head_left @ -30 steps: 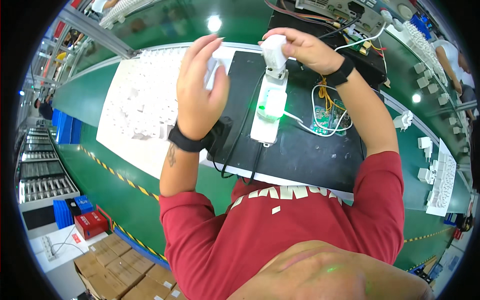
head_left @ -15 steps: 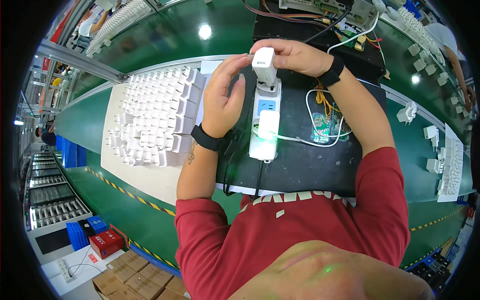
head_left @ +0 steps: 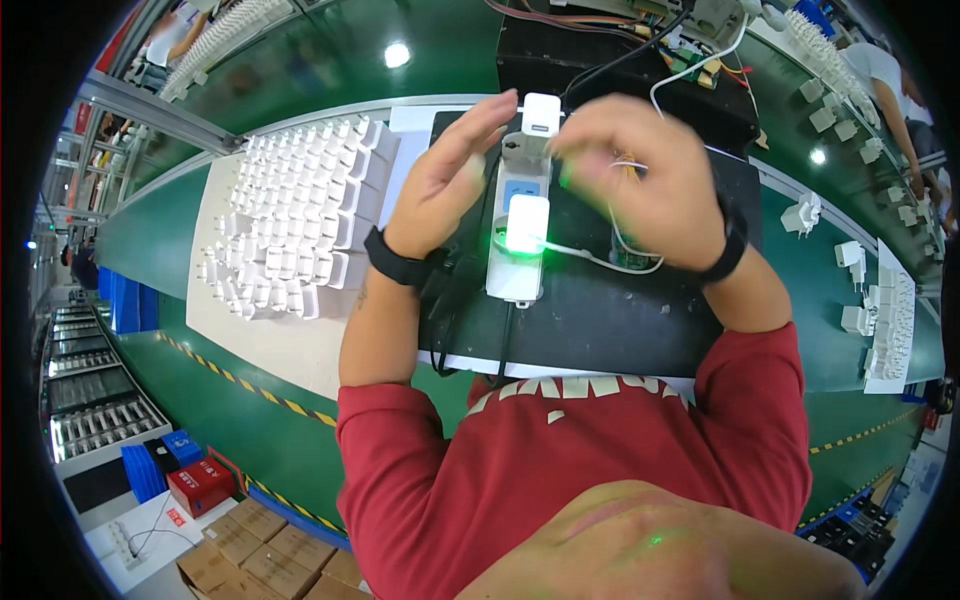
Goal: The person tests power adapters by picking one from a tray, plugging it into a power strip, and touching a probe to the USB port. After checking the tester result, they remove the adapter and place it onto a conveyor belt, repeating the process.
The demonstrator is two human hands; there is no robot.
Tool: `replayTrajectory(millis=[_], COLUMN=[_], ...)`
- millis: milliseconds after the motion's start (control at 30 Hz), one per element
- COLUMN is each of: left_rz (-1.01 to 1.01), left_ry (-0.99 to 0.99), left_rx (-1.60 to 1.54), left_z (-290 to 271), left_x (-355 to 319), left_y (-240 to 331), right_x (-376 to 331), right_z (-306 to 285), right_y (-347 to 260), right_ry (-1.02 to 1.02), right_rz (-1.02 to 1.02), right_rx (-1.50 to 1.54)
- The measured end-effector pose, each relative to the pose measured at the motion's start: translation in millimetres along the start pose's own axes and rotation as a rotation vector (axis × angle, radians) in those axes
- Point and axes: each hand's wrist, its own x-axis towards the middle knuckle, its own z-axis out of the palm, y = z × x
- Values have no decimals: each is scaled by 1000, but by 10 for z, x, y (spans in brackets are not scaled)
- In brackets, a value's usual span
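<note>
A white charger block (head_left: 541, 115) with a port slot stands at the far end of the white power strip (head_left: 515, 287). My left hand (head_left: 445, 185) is beside it on the left, fingers stretched out and holding nothing, fingertips close to the block. To its right is my right hand (head_left: 645, 175), smeared by motion, its fingertips near the block's side; whether they hold anything is unclear. Nearer to me on the strip, a second white charger (head_left: 529, 218) is lit by a bright green glow. A white cable (head_left: 590, 258) runs from the strip's near end toward the right.
Rows of white chargers (head_left: 300, 200) with pins up fill a pale board on the left. A black mat (head_left: 600, 330) lies under the strip. Behind it stands a black box (head_left: 550, 65) with wires. More chargers (head_left: 803, 213) sit at the right.
My right hand has come off the charger block and moved down and to the right, now covering the circuit board. The block stands lower on the strip. My left hand stays close to it.
</note>
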Motion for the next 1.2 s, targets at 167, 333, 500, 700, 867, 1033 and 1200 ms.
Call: replayTrajectory(millis=[167, 333, 500, 700, 867, 1033, 1200], left_rz=[92, 137, 159, 138, 192, 149, -63], left_ry=[-355, -289, -227, -218, -201, -173, -216], left_rx=[436, 692, 824, 844, 773, 888, 809], left_z=[-139, -38, 64, 32, 67, 126, 217], left_x=[-56, -76, -83, -108, -103, -162, -226], left_y=[233, 337, 318, 258, 247, 387, 443], right_x=[-152, -186, -222, -27, 305, 410, 326], right_z=[434, 495, 553, 366, 70, 242, 236], right_y=[-193, -188, -221, -446, -499, 163, 326], right_ry=[88, 140, 114, -127, 319, 159, 125], right_rz=[-238, -275, -322, -169, -82, 180, 172], right_rx=[-276, -343, -594, -484, -255, -279, -234])
